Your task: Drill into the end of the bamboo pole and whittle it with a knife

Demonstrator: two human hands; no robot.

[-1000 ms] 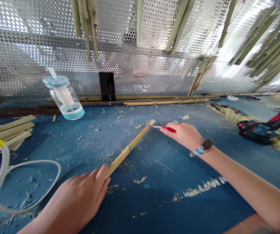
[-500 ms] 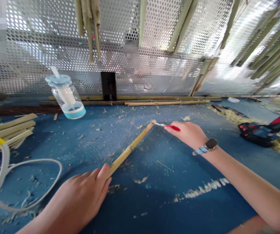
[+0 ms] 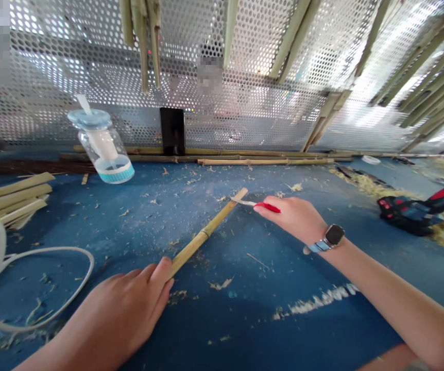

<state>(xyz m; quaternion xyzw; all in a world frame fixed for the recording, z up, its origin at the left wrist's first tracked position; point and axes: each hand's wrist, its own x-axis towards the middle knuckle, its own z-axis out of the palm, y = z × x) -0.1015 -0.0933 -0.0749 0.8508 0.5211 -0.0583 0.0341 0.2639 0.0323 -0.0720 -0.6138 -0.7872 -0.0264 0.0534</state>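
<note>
My left hand (image 3: 135,301) is wrapped round the near end of a bamboo stick (image 3: 205,233), which slants away from me to the right over the blue table. One joint ring shows about halfway along it. My right hand (image 3: 293,216), with a watch on its wrist, grips the red handle of a small knife (image 3: 266,207). The thin blade lies across the stick just short of its pale far end. Whether the edge cuts into the bamboo I cannot tell.
A glass jar with a straw (image 3: 108,149) and a dark phone (image 3: 172,131) stand at the back. Bamboo strips (image 3: 17,198) and a white hose (image 3: 85,252) lie left. A cordless power tool (image 3: 407,214) rests among shavings at right. Long bamboo poles (image 3: 264,161) line the back.
The knife has moved left and slightly towards me, from the stick's tip to a spot a little down its length. My left hand keeps its hold on the stick.
</note>
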